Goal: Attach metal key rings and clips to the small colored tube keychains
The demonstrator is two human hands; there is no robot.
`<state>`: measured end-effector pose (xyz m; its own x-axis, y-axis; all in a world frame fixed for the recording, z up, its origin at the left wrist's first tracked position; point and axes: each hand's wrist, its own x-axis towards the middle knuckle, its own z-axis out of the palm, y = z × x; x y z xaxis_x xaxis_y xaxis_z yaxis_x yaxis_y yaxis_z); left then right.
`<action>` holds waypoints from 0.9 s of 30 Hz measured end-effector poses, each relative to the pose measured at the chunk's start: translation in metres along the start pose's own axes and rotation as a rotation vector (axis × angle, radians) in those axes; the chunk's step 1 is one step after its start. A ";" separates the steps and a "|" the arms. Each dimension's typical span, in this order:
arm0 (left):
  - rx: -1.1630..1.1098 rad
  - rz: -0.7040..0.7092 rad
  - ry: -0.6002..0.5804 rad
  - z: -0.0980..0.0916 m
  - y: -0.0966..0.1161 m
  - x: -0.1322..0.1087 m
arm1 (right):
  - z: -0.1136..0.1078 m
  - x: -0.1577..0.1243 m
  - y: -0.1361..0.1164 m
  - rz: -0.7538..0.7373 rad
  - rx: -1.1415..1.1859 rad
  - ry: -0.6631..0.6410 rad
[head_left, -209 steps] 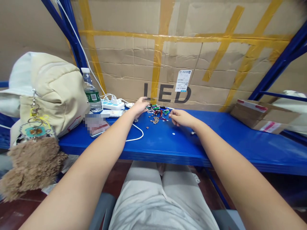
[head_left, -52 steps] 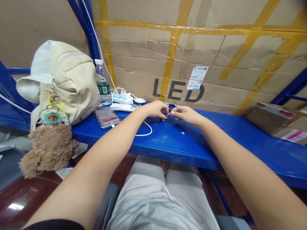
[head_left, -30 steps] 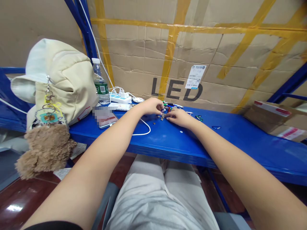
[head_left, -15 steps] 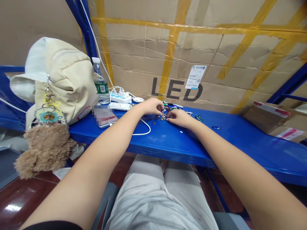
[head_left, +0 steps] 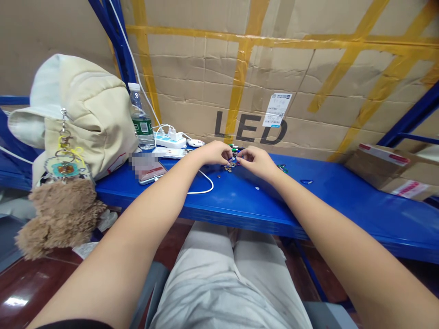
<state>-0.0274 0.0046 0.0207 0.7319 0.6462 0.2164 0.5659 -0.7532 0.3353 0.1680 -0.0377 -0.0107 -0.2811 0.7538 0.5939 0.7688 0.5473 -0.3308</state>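
Several small coin-like pieces (head_left: 228,168) lie in a loose pile on the blue table (head_left: 226,201). My left hand (head_left: 219,153) is curled at the back left of the pile, thumb and fingertips pinched together. Facing it from the right, my right hand (head_left: 255,161) has its fingers bent and the tips close together. Whatever either hand grips is too small to make out. Pens and other small items (head_left: 234,148) show partly behind the hands. A single white disc (head_left: 257,188) lies nearer the front edge.
On the left are a cream bag (head_left: 92,109), a water bottle (head_left: 142,123), a power strip (head_left: 169,139), a phone (head_left: 151,172) and a white cable (head_left: 210,187). To the right lie carabiners (head_left: 306,182) and cardboard boxes (head_left: 380,167). A large carton stands behind.
My right hand has lifted slightly and moved back over the small items, hiding more of the pens. My left hand stays near the pile. The view has shifted a little.
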 end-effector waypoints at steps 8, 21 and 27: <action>-0.106 0.037 0.001 0.000 -0.001 0.001 | 0.000 -0.002 -0.001 -0.155 -0.006 0.020; -0.083 -0.036 0.026 0.001 0.000 0.000 | -0.064 -0.010 0.046 0.320 -0.383 -0.161; -0.006 -0.015 0.042 -0.001 0.001 -0.001 | -0.091 -0.022 0.074 0.506 -0.429 -0.383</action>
<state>-0.0280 0.0031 0.0220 0.7064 0.6622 0.2498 0.5745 -0.7426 0.3441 0.2831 -0.0469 0.0187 0.0453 0.9912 0.1244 0.9905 -0.0284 -0.1346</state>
